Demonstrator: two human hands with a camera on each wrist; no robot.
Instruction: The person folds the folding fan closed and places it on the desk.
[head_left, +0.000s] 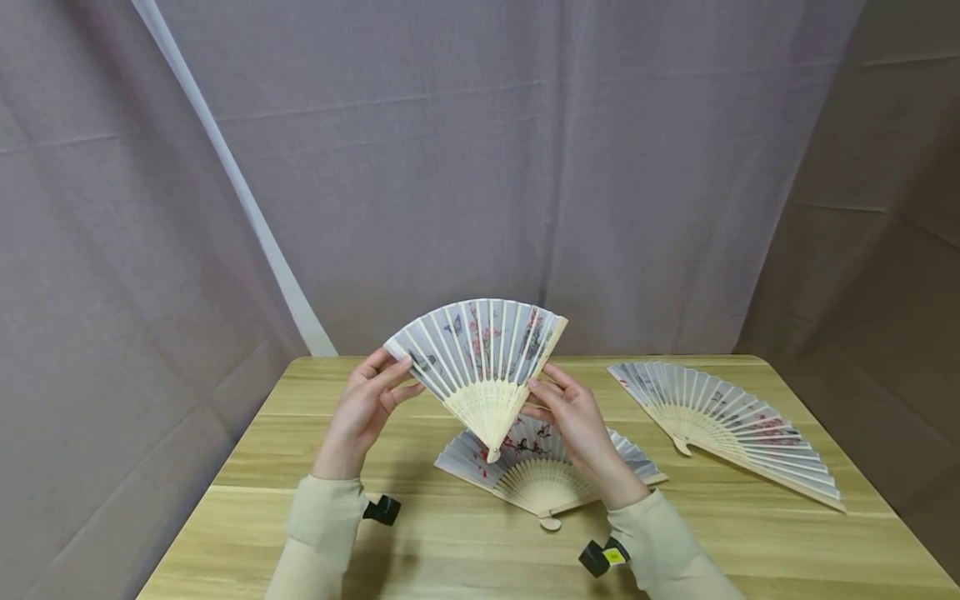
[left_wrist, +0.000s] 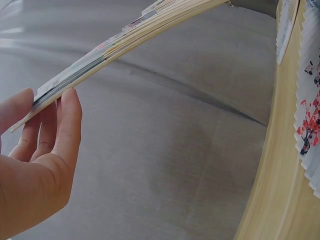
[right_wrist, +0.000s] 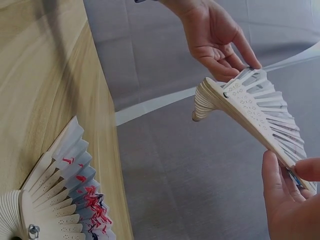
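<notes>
A: Backdrop first. Grey cloth curtain (head_left: 480,167) hangs behind and to both sides; a pale strip (head_left: 232,183) runs slantwise down it to the far left corner of the table.

B: Noted. Surface?

A: Light wood-grain table (head_left: 750,550). Two open fans lie flat on it. Far-right fan (head_left: 731,425) sits well apart from the hands, ribs up. Middle fan (head_left: 536,467) lies near the front, red blossom print showing, partly under the right wrist.

B: And the one in work?

A: Held fan (head_left: 480,358), raised above the table and over the middle fan, spread roughly halfway, pivot pointing down, leaf toward the curtain. Bamboo ribs face the person.

B: Grip, left side?

A: Left hand (head_left: 367,408) pinches the fan's left outer edge; the left wrist view shows the thumb on one face and fingers (left_wrist: 67,125) on the other.

B: Right side?

A: Right hand (head_left: 573,421) holds the right outer guard stick, thumb and fingertips closed on it near the ribs. Both sleeves pale beige; a small black clip (head_left: 382,510) at the left cuff.
</notes>
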